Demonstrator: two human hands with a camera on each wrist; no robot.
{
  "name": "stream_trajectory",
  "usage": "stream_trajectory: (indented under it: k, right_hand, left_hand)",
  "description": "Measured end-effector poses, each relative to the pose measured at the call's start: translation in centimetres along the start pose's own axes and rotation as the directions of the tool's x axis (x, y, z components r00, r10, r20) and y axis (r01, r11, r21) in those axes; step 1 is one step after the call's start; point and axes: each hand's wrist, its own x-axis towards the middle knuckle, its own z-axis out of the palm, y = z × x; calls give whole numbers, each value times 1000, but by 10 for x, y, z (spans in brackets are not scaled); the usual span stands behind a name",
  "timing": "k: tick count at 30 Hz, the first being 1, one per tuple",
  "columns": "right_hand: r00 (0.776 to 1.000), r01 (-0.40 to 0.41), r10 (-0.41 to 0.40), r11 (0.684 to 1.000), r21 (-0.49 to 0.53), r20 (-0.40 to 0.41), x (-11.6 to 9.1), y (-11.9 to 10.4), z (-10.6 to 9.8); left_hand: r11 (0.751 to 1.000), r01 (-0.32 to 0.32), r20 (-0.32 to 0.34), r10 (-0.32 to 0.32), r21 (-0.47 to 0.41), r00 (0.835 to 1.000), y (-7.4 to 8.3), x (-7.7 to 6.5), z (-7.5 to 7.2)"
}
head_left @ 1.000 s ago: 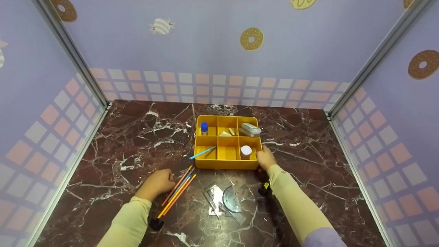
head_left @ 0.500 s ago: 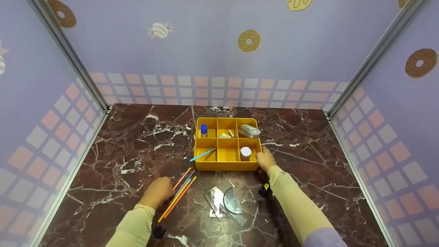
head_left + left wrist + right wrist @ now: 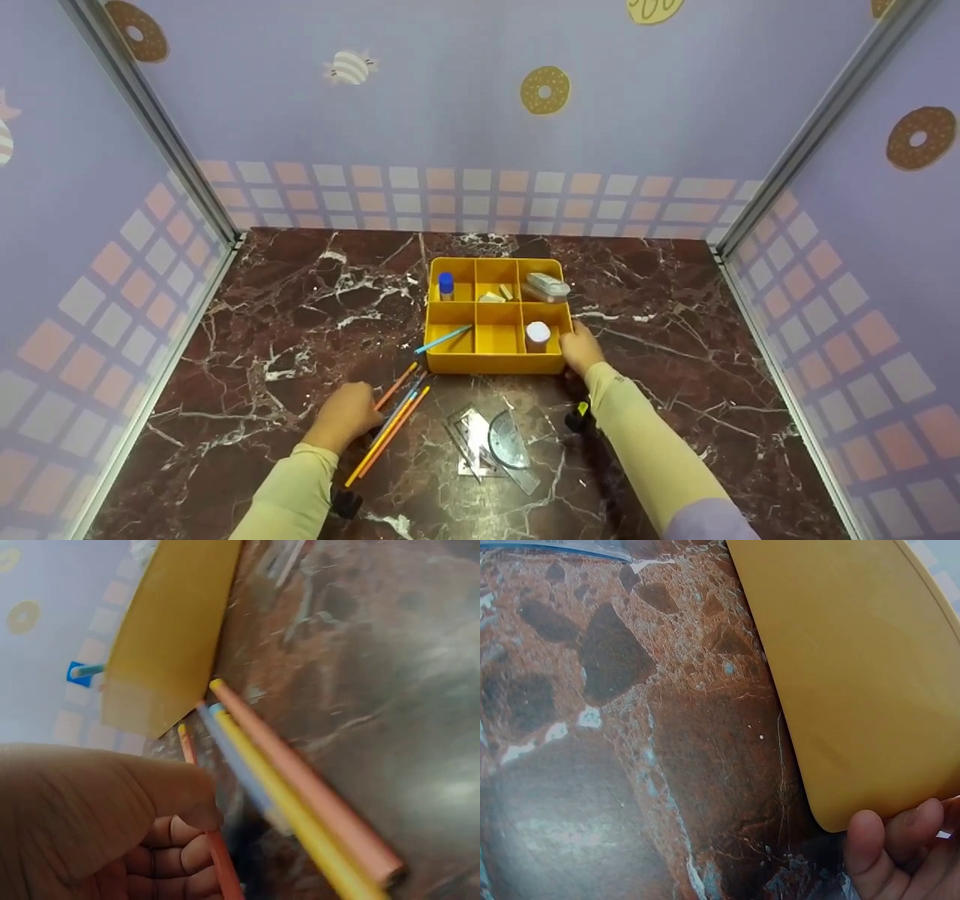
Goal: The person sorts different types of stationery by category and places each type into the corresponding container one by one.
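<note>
My left hand point(image 3: 345, 416) pinches an orange-red pencil point(image 3: 223, 862) between thumb and curled fingers, low over the table. Beside it on the table lie a yellow pencil point(image 3: 300, 817), another orange pencil point(image 3: 307, 780) and a bluish pencil point(image 3: 236, 757). My right hand point(image 3: 582, 349) grips the right side of the yellow compartment tray point(image 3: 495, 364), near its front corner; part of that grip is hidden. A light-blue pencil point(image 3: 442, 339) leans over the tray's front-left wall. The tray also holds a blue-capped glue stick point(image 3: 446, 285) and a white-lidded jar point(image 3: 537, 336).
Clear rulers and a protractor point(image 3: 510, 442) lie in front of the tray. Small pale eraser-like pieces point(image 3: 492, 297) sit in the back-middle compartment, and a clear case point(image 3: 547, 286) in the back-right one. Patterned walls point(image 3: 480, 180) enclose the table at the back and sides.
My left hand has moved slightly right and down onto the leftmost orange pencil and taken hold of it. My right hand stays at the tray's side. The camera view has tilted slightly.
</note>
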Motion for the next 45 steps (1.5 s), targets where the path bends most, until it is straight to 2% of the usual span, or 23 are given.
stream_trajectory:
  k: [4,8,12,17,20,25,29,36,40,45]
  right_hand:
    - [1000,-6,6,1000,-5,-9,0,0,1]
    - [1000,-6,6,1000,-9,-16,1,-1,2]
    - [1000,-3,3,1000,-10,-15,1,-1,2]
    - [1000,-8,8,1000,-4,-9,1,0,1]
    - [1000,-7,7,1000,-2,-5,1,0,1]
    - [1000,1,-1,1000,4,-3,1,0,0]
    - [1000,6,-6,1000,-1,-8,0,0,0]
    - [1000,16,-16,1000,-5,-16,1,1,1]
    - [1000,-1,2,1000,16,-13,2,1,1]
    - [1000,-15,15,1000,21,-9,1,1,2]
  left_hand:
    - [1000,15,-34,-16,-14,999,-3,6,-18]
    - [997,11,-94,-19,-78,995,2,11,-41]
    - [990,-33,-173,9,-136,985,16,19,-57]
    - [981,-102,-238,61,-163,969,39,29,-66]
    - [980,-124,-229,87,-153,969,50,35,-67]
    - [982,-117,-186,89,-150,979,65,45,-63]
    - [982,-126,-188,99,-141,977,74,53,-57]
    - [989,-100,-209,76,-107,975,85,67,-45]
    - [989,-92,-199,68,-115,978,92,76,-38]
    - [996,-63,-186,50,-66,981,100,84,-30]
